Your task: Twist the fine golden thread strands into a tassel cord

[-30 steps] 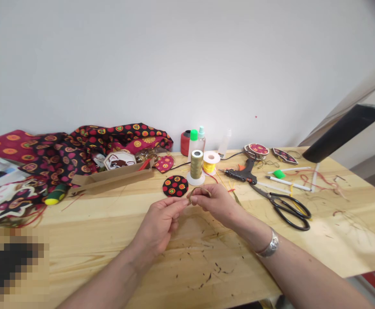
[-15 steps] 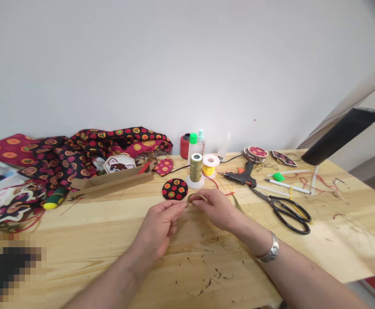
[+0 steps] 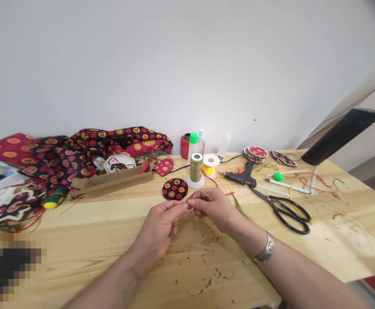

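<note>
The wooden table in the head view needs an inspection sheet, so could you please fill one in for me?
Surface: wooden table, small dark scraps scattered toward the front.
Job's things: thin olive strand, curved; olive thread spool upright; round patterned disc flat beside the spool.
Clutter: black-handled scissors and glue gun to the right; patterned fabric and cardboard box to the left.
Hands: left hand and right hand pinch the strand, fingertips close together.
Cables: black cable behind the glue gun; plug not visible.
Surroundings: pale wall behind; dark tilted tube-like object at right.
</note>
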### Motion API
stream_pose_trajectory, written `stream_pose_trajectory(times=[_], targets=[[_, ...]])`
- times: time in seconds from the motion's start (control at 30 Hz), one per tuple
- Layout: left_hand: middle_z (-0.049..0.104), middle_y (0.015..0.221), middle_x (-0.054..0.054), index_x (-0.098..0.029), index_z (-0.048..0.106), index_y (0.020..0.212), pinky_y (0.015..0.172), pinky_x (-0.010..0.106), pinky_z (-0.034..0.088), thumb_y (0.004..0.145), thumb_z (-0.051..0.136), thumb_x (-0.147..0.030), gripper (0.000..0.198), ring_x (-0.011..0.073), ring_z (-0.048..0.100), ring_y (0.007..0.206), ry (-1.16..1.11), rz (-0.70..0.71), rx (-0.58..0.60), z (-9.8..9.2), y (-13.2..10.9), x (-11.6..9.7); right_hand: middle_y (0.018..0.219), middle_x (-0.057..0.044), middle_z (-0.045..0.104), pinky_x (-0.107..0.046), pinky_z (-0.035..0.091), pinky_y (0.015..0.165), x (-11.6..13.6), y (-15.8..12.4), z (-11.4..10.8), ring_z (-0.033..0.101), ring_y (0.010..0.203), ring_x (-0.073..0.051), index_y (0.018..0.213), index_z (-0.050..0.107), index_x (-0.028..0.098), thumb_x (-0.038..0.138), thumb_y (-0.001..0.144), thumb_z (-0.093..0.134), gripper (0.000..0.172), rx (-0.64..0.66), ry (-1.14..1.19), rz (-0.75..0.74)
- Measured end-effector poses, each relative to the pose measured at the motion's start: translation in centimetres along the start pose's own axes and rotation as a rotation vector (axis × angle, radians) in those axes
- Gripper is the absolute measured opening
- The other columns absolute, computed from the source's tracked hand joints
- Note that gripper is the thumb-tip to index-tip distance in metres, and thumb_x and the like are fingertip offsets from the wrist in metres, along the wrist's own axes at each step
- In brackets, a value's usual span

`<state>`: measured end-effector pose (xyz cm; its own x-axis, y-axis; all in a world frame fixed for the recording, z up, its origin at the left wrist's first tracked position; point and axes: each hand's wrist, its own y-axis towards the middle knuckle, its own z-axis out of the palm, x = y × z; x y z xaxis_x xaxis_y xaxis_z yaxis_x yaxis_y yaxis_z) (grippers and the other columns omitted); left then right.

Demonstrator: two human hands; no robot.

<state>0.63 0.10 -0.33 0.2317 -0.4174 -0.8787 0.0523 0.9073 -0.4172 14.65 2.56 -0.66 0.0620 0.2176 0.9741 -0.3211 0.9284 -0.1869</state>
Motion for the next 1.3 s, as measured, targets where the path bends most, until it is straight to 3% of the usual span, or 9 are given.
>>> stream_pose_trajectory(times=[0.17, 0.47, 0.73, 1.1, 1.3], targets=[[0.032, 0.047, -0.009, -0.012, 0.062, 0.064, 0.038, 0.018, 0.012, 0.059, 0.070, -0.031, 0.021, 0.0029, 0.020, 0.041, 0.013, 0.000, -0.001, -0.1, 0.1, 0.0, 0.046, 0.005, 0.045, -0.019, 0.031, 0.040, -0.5, 0.2, -0.4, 0.039, 0.041, -0.006, 0.063, 0.058, 0.014, 0.033, 0.069, 0.061, 0.020, -0.031, -0.150, -0.061], [0.034, 0.048, -0.008, -0.012, 0.061, 0.063, 0.038, 0.018, 0.013, 0.058, 0.070, -0.030, 0.020, 0.0030, 0.021, 0.042, 0.005, 0.019, -0.002, -0.1, 0.1, 0.0, 0.055, 0.004, 0.048, -0.020, 0.029, 0.045, -0.1, 0.1, -0.3, 0.037, 0.046, -0.005, 0.063, 0.056, 0.015, 0.032, 0.065, 0.065, 0.020, -0.027, -0.111, -0.038], [0.032, 0.047, -0.009, -0.013, 0.062, 0.066, 0.038, 0.018, 0.014, 0.059, 0.070, -0.030, 0.021, 0.0034, 0.022, 0.042, 0.008, 0.000, 0.003, -0.1, -0.1, 0.0, 0.054, 0.004, 0.043, -0.021, 0.028, 0.046, 0.3, 0.0, -0.3, 0.036, 0.048, -0.007, 0.060, 0.051, 0.016, 0.028, 0.072, 0.056, 0.018, -0.008, -0.270, -0.080], [0.033, 0.049, -0.008, -0.012, 0.062, 0.066, 0.038, 0.016, 0.014, 0.063, 0.068, -0.028, 0.018, 0.0026, 0.022, 0.043, 0.010, 0.013, 0.027, -0.2, 0.1, 0.0, 0.055, 0.004, 0.046, -0.021, 0.030, 0.050, 0.9, -0.2, -0.3, 0.036, 0.051, -0.008, 0.062, 0.057, 0.015, 0.027, 0.074, 0.053, 0.017, -0.010, -0.401, -0.133], [0.033, 0.048, -0.009, -0.012, 0.061, 0.066, 0.037, 0.016, 0.014, 0.062, 0.068, -0.029, 0.018, 0.0024, 0.022, 0.041, 0.016, -0.005, 0.008, -0.3, 0.0, 0.1, 0.060, 0.001, 0.053, -0.021, 0.035, 0.055, 0.8, -0.4, -0.2, 0.044, 0.058, -0.010, 0.063, 0.057, 0.015, 0.027, 0.075, 0.053, 0.017, -0.094, -0.520, -0.200]])
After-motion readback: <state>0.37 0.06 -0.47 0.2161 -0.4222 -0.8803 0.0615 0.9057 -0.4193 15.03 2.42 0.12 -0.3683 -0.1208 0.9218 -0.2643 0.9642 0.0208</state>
